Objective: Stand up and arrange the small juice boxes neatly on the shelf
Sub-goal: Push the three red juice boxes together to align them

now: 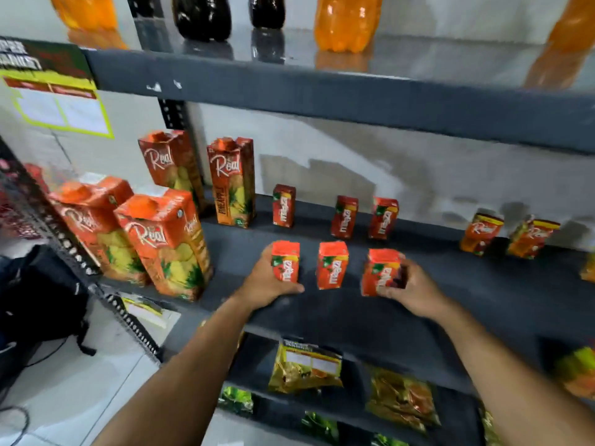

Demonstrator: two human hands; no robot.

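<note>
Both hands' fingers wrap upright juice boxes: left hand (pixel 269 283) one (pixel 285 261), right hand (pixel 410 286) another (pixel 380 272).

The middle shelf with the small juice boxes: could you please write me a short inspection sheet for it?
Surface: dark middle shelf, bare at front right.
Job's things: six small red juice boxes upright, three at the back and three in front; two small orange boxes upright at far right.
Clutter: four large juice cartons at left.
Grippers: left hand grips the front-left box; right hand grips the front-right box, which leans slightly.
Cables: black cable on the floor, lower left.
Surroundings: soda bottles above, snack packets below.
</note>
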